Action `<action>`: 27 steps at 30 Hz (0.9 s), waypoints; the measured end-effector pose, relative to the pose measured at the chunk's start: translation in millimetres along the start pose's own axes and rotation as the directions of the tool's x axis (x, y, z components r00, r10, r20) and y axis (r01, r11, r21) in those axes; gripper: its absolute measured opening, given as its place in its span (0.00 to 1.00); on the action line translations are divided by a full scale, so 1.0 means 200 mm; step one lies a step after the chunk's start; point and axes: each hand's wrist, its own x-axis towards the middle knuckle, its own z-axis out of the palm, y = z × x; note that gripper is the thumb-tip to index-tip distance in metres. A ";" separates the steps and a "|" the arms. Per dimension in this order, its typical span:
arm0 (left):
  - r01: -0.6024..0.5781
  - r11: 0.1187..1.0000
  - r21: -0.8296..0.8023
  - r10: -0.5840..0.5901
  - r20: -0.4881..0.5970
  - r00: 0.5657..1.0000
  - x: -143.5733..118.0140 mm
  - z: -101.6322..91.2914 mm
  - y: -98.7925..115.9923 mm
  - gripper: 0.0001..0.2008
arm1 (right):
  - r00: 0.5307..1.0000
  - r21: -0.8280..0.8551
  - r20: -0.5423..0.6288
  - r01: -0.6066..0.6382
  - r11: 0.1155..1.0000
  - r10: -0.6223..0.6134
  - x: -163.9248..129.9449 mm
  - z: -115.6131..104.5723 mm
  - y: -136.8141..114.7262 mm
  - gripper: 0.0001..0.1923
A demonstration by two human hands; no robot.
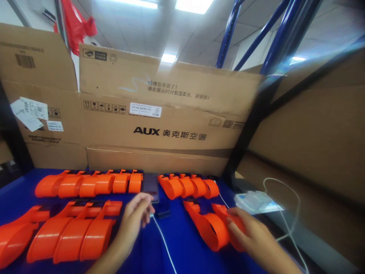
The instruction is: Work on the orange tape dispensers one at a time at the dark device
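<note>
My right hand (246, 228) is closed around an orange curved plastic piece (235, 219) at the right front of the blue table. A similar orange looped piece (212, 228) lies just left of it. My left hand (138, 211) is raised near the middle, its fingers curled and pressed together; whether anything is in them I cannot make out. Beside its fingertips run a white cable (164, 241) and its plug. Behind that hand lies a dark phone (150, 184), partly covered by the fingers. A small black block (163, 211) sits right of them.
Several orange pieces stand in rows at back left (88, 184), back right (188, 186) and front left (71, 236) on the blue table (185, 258). A cardboard wall (114, 131) closes the back. Right, a white-and-blue packet (256, 202) lies beside a looped white cable (298, 201).
</note>
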 end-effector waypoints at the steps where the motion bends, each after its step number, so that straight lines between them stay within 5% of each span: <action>1: 0.002 1.000 -0.003 -0.002 -0.002 1.000 0.00 0.00 0.00 0.18 | 1.000 -0.011 0.019 0.009 1.000 -0.009 -0.01 0.02 0.01 0.20; 8: -0.016 1.000 -0.008 0.016 -0.026 1.000 0.01 -0.01 -0.01 0.18 | 0.977 -0.257 -0.091 0.164 0.953 -0.192 -0.02 0.03 -0.08 0.23; 16: -0.020 1.000 0.015 0.021 -0.016 1.000 0.02 0.00 -0.01 0.17 | 0.960 -0.363 0.064 0.277 0.890 -0.273 -0.02 0.13 -0.32 0.14; 21: -0.028 0.998 0.047 0.029 -0.007 1.000 0.02 -0.01 -0.01 0.17 | 0.960 -0.417 0.086 0.279 0.865 -0.268 -0.03 0.05 -0.47 0.09; 27: -0.014 0.994 0.111 0.013 0.014 1.000 0.01 -0.01 -0.02 0.18 | 0.921 -0.298 -0.177 0.286 0.911 -0.347 -0.07 -0.05 -0.69 0.12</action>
